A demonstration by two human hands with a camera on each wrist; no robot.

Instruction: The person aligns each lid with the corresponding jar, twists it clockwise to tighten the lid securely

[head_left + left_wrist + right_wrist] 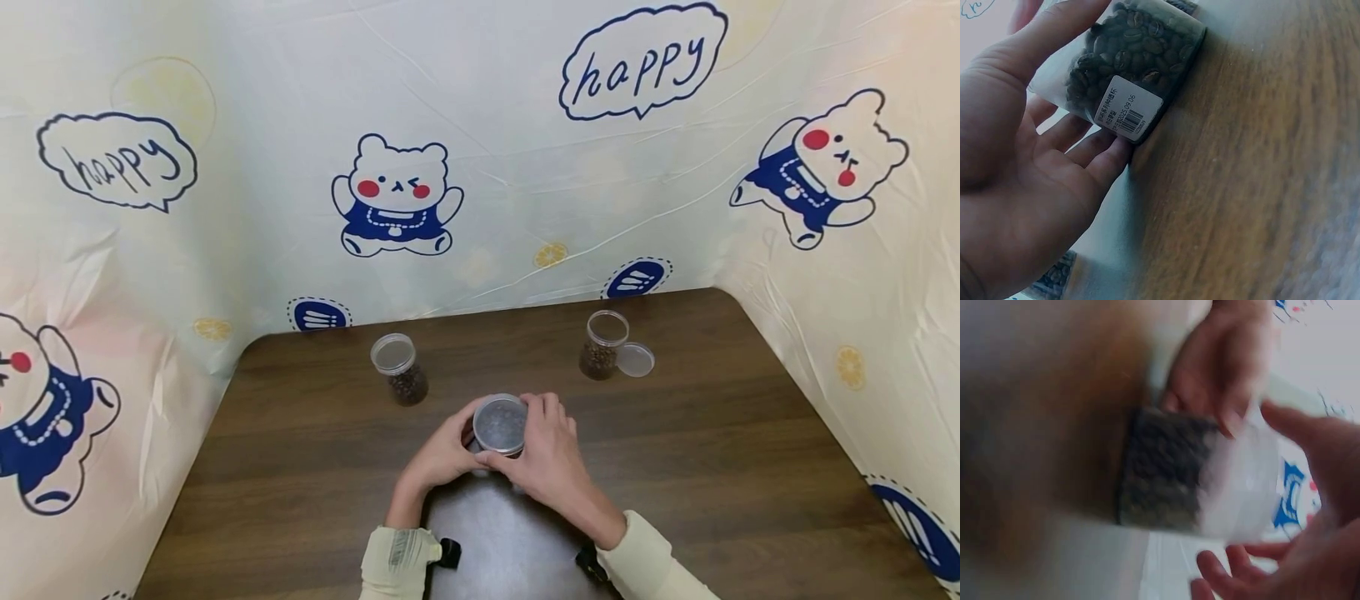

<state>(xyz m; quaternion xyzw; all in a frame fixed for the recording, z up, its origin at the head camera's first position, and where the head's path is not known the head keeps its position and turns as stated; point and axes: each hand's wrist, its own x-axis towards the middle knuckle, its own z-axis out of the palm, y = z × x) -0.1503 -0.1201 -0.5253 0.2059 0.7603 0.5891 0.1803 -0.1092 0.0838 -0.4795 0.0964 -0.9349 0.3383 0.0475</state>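
A clear jar (1138, 50) of coffee beans, with a barcode label low on its side, stands between both hands at the middle of the table. On top sits its round translucent lid (501, 425). My left hand (442, 450) grips the jar's side, thumb across the near face and fingers curled behind in the left wrist view. From the other side, my right hand (551, 454) holds the lid's edge between thumb and fingers. The right wrist view is blurred, with beans (1166, 472) filling the jar's lower part.
On the wooden table (300, 492), another jar of beans (407, 382) stands at back left. A third jar (600, 354), its top open, is at back right, with a loose lid (636, 360) beside it. A printed curtain (495, 192) surrounds the table's back and sides.
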